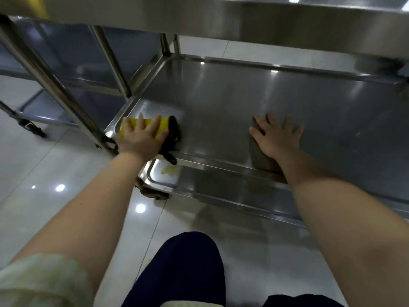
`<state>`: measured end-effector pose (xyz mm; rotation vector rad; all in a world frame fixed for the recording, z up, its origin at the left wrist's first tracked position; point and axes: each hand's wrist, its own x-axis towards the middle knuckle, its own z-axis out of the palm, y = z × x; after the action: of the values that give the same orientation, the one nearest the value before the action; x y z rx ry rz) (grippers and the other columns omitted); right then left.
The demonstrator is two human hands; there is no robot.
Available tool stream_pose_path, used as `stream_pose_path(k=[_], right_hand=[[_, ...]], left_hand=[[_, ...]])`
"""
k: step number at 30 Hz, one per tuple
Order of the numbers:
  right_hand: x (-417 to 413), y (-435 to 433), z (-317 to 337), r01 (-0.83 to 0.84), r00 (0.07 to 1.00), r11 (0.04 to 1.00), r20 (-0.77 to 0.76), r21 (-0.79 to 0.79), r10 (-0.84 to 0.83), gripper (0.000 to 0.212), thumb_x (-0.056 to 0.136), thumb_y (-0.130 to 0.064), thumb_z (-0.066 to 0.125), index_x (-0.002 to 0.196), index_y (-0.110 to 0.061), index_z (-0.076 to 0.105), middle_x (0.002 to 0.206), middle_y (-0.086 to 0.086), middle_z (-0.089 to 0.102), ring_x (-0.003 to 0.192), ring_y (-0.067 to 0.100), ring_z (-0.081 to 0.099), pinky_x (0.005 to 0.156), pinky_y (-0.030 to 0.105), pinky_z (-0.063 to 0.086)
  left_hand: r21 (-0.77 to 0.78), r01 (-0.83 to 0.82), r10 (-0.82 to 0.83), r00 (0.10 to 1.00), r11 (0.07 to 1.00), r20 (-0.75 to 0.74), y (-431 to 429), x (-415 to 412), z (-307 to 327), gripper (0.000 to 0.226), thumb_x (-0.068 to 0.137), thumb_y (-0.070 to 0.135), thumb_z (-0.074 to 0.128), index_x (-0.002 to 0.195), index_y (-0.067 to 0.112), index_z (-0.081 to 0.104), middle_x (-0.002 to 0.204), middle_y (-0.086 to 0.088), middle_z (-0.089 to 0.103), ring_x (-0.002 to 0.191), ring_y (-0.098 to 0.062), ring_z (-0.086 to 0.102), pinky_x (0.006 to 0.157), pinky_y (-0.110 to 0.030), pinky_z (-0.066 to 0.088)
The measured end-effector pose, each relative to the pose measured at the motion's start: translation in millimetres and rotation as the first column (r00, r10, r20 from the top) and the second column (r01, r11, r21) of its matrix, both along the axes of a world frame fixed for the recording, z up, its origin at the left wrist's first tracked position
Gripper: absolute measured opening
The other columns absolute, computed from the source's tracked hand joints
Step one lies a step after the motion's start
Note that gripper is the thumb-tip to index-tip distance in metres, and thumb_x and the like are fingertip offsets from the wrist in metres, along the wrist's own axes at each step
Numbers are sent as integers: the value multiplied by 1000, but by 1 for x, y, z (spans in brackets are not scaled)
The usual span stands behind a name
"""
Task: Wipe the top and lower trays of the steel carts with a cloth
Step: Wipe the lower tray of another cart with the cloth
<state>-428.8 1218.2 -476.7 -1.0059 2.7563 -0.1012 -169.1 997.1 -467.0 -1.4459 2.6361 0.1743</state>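
On the lower tray [243, 96] of the steel cart, the right hand [276, 138] lies flat, fingers spread, pressing a grey-brown cloth [261, 160] by the near rim. At the tray's near left corner, the left hand [141, 138], fingers straight, rests on a yellow item with black straps [164, 125].

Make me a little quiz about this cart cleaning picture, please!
1. True or false: the left hand presses flat on a yellow cloth.
2. Which hand rests on the grey cloth? A. the left hand B. the right hand C. neither
3. How many cloths lie on the steel tray?

Key: 1 true; 2 B; 3 two.
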Motion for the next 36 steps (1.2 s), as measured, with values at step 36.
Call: stream_pose_path(k=[36], right_hand=[[-79, 113, 20, 287, 957, 722, 223, -630, -185, 45, 97, -38, 50, 136, -16, 57, 145, 8, 51, 136, 29, 43, 115, 49, 28]], left_hand=[[-132, 456, -473, 861, 880, -188, 199, -228, 11, 43, 104, 41, 31, 144, 34, 44, 151, -3, 43, 140, -32, 30, 109, -51, 22]])
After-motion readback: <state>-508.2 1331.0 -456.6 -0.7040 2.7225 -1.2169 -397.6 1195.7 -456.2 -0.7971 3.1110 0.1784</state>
